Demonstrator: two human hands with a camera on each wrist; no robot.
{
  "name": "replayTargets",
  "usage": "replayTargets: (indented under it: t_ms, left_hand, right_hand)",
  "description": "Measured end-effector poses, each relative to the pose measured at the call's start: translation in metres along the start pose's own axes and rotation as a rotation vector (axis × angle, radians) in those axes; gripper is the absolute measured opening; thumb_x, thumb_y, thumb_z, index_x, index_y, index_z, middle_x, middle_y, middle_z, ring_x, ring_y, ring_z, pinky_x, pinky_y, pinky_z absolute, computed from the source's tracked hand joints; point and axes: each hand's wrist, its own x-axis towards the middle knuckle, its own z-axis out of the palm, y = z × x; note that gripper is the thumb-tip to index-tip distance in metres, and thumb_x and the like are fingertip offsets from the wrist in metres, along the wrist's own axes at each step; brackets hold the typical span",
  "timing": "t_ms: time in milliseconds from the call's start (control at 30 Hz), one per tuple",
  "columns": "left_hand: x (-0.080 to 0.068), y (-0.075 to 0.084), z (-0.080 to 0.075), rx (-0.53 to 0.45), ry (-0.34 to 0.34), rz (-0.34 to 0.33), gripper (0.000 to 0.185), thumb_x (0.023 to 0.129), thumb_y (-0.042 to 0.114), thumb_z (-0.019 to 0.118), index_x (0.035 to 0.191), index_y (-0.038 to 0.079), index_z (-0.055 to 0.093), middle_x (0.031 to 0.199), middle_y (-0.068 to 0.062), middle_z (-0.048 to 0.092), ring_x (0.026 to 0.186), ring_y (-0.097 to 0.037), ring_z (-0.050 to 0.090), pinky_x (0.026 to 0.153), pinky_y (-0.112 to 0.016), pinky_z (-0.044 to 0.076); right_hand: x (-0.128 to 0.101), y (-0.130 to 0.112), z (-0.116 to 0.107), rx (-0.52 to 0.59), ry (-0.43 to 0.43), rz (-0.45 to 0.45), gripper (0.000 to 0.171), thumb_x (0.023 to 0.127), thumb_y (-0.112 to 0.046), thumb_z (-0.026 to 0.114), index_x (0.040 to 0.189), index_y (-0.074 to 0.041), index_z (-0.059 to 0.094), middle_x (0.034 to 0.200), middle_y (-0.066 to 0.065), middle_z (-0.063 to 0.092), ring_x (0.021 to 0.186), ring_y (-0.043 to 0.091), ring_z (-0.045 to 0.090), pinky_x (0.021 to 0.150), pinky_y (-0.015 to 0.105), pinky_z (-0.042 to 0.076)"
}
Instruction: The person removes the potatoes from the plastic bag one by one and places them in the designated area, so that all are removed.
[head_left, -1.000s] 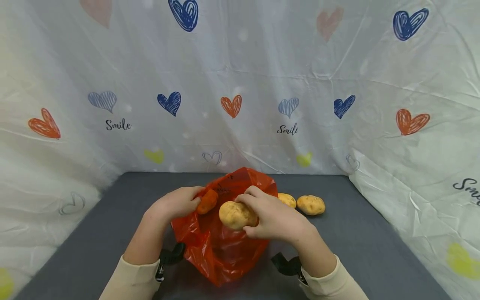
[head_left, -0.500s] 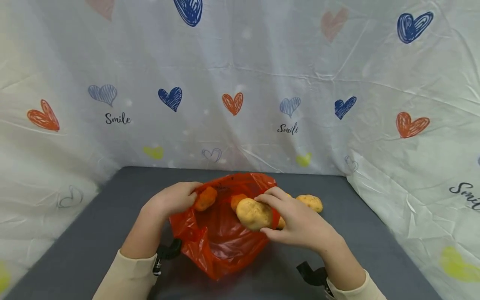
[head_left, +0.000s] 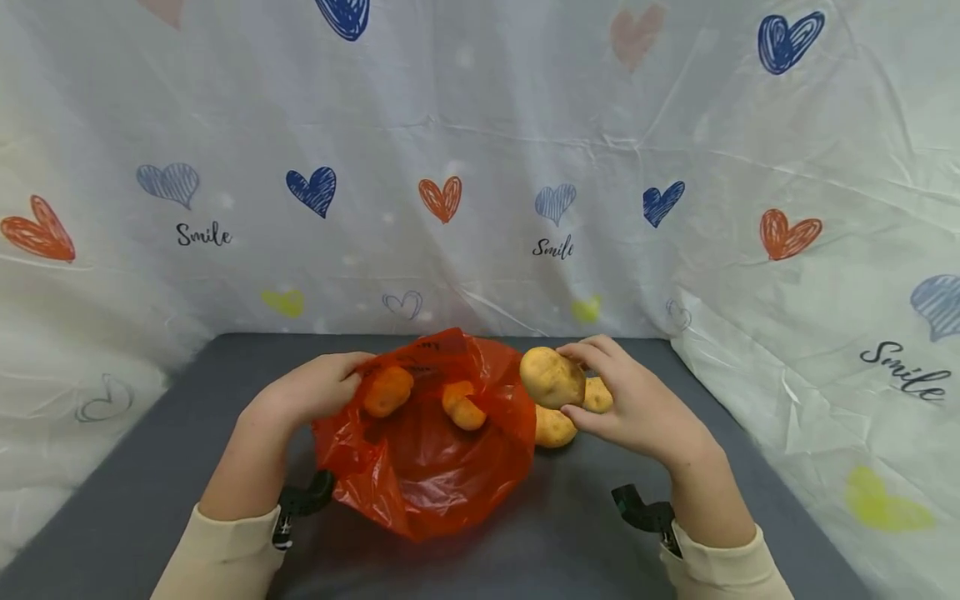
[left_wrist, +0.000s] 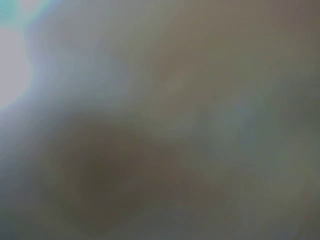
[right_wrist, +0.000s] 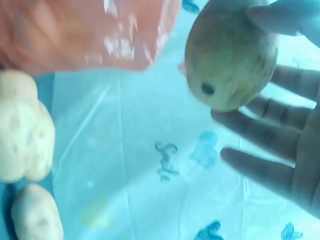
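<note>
A: We have our right hand wrapped round a potato, thumb below and fingers over the top, held just above the desk beside the right rim of the red plastic bag.

B: And our left hand pinches the bag's left rim, lifting it so the mouth gapes. The bag sits near the middle of the desk, toward the back edge.

A: Two orange shapes show through the film near the far rim; we can't tell just what they are. Two more potatoes lie on the desk right of the bag, partly behind our right hand.

B: In the right wrist view the held potato rests against the fingertips, with the palm open below it. The left wrist view is only blur, so it tells us nothing.

A: We judge the potato firm and fairly heavy for its size, its skin dry enough not to slip. A grip round its widest part suits it.

B: The bag looks thin, limp and slippery, so we'd hold it by a gathered fold of the rim.
</note>
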Motion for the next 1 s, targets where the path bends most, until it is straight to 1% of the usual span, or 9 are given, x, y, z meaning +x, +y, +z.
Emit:
replayTargets:
  t_ms: [100, 267, 367, 433, 567, 667, 800, 900, 1000]
  left_hand:
    - [0.001, 0.001, 0.001, 0.001, -0.005, 0.007, 0.043, 0.107, 0.014, 0.044, 0.148, 0.007, 0.054, 0.139, -0.018, 0.059, 0.110, -0.031, 0.058, 0.098, -0.056, 0.049]
    - [0.002, 0.002, 0.005, -0.013, -0.025, 0.023, 0.045, 0.107, 0.014, 0.044, 0.150, 0.004, 0.051, 0.142, -0.020, 0.057, 0.116, -0.032, 0.057, 0.103, -0.059, 0.045]
    - [0.003, 0.003, 0.005, -0.020, -0.033, 0.030, 0.045, 0.107, 0.015, 0.044, 0.150, 0.005, 0.052, 0.141, -0.019, 0.058, 0.117, -0.032, 0.057, 0.104, -0.060, 0.045]
    - [0.004, 0.005, 0.005, -0.019, -0.037, 0.030, 0.045, 0.107, 0.015, 0.044, 0.150, 0.005, 0.052, 0.140, -0.019, 0.058, 0.117, -0.033, 0.057, 0.104, -0.060, 0.045]
    - [0.007, 0.007, 0.005, -0.011, -0.049, 0.021, 0.045, 0.107, 0.016, 0.044, 0.150, 0.006, 0.052, 0.141, -0.019, 0.058, 0.118, -0.033, 0.057, 0.104, -0.061, 0.045]
    - [0.008, 0.007, 0.005, -0.008, -0.054, 0.003, 0.046, 0.107, 0.017, 0.044, 0.151, 0.007, 0.051, 0.142, -0.019, 0.057, 0.118, -0.033, 0.057, 0.104, -0.061, 0.044]
    - [0.008, 0.005, 0.007, -0.020, -0.062, -0.011, 0.046, 0.106, 0.017, 0.045, 0.151, 0.008, 0.052, 0.141, -0.018, 0.058, 0.117, -0.032, 0.058, 0.103, -0.061, 0.045]
    - [0.008, 0.003, 0.009, -0.026, -0.068, -0.002, 0.045, 0.106, 0.017, 0.046, 0.150, 0.007, 0.052, 0.139, -0.018, 0.059, 0.114, -0.031, 0.058, 0.101, -0.060, 0.047]
    - [0.009, 0.003, 0.010, -0.018, -0.072, 0.000, 0.045, 0.107, 0.017, 0.045, 0.151, 0.007, 0.051, 0.139, -0.018, 0.059, 0.111, -0.030, 0.058, 0.097, -0.057, 0.049]
  right_hand:
    - [-0.004, 0.008, -0.009, -0.026, -0.025, 0.113, 0.054, 0.083, -0.016, 0.084, 0.133, -0.011, 0.061, 0.125, 0.001, 0.056, 0.109, 0.019, 0.058, 0.091, 0.042, 0.053]
    - [-0.008, 0.025, -0.019, -0.048, -0.123, 0.294, 0.056, 0.084, -0.016, 0.082, 0.135, -0.008, 0.061, 0.126, 0.010, 0.056, 0.109, 0.028, 0.057, 0.089, 0.048, 0.051]
    - [-0.011, 0.037, -0.021, -0.048, -0.219, 0.408, 0.059, 0.083, -0.017, 0.082, 0.137, -0.007, 0.060, 0.126, 0.016, 0.054, 0.105, 0.031, 0.056, 0.085, 0.048, 0.050]
    - [-0.013, 0.046, -0.021, -0.041, -0.304, 0.487, 0.062, 0.081, -0.017, 0.081, 0.138, -0.006, 0.058, 0.121, 0.019, 0.054, 0.098, 0.030, 0.055, 0.079, 0.045, 0.049]
    - [-0.018, 0.065, -0.015, 0.008, -0.471, 0.648, 0.065, 0.077, -0.011, 0.076, 0.139, -0.006, 0.054, 0.099, 0.014, 0.055, 0.080, 0.026, 0.049, 0.066, 0.039, 0.042]
    - [-0.020, 0.076, -0.008, 0.064, -0.546, 0.749, 0.067, 0.075, -0.003, 0.072, 0.138, -0.008, 0.051, 0.095, 0.010, 0.053, 0.076, 0.025, 0.046, 0.063, 0.037, 0.037]
    - [-0.019, 0.085, 0.005, 0.095, -0.599, 0.823, 0.069, 0.072, 0.002, 0.069, 0.138, -0.010, 0.051, 0.094, 0.010, 0.052, 0.068, 0.020, 0.040, 0.059, 0.034, 0.034]
    - [-0.017, 0.087, 0.013, 0.091, -0.619, 0.838, 0.070, 0.073, 0.003, 0.069, 0.140, -0.010, 0.051, 0.094, 0.010, 0.054, 0.060, 0.017, 0.036, 0.055, 0.030, 0.033]
    - [-0.016, 0.088, 0.017, 0.092, -0.621, 0.843, 0.070, 0.075, 0.003, 0.071, 0.142, -0.009, 0.051, 0.106, 0.012, 0.056, 0.059, 0.018, 0.039, 0.054, 0.030, 0.035]
